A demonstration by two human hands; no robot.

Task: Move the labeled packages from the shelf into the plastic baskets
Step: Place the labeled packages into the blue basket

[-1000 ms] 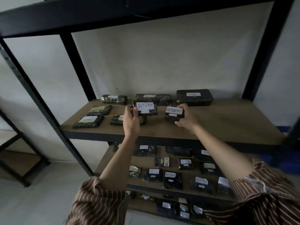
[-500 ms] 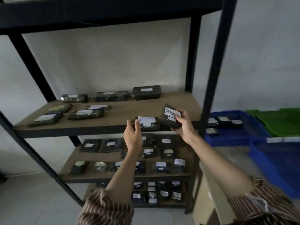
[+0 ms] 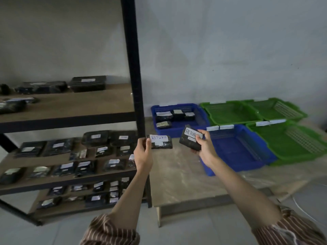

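Note:
My left hand [image 3: 143,154] grips a dark wrapped package [image 3: 161,142] with a white "RETURN" label, held in the air just right of the shelf's black post. My right hand [image 3: 205,149] grips a second dark "RETURN" package [image 3: 189,141], tilted, in front of the near blue basket [image 3: 247,156]. The far blue basket [image 3: 200,117] behind it holds several labeled packages. Three green baskets [image 3: 235,112] stand further right. The shelf [image 3: 70,105] on the left carries many more dark labeled packages on several levels.
The baskets sit on a low wooden table [image 3: 177,181] against the grey wall. The shelf's black upright post [image 3: 134,76] stands between shelf and table. A white cable [image 3: 304,209] lies on the tiled floor at the right.
Both hands have carried their packages off the shelf and to the right, past the post. The view has swung right, so the table and all the baskets now show.

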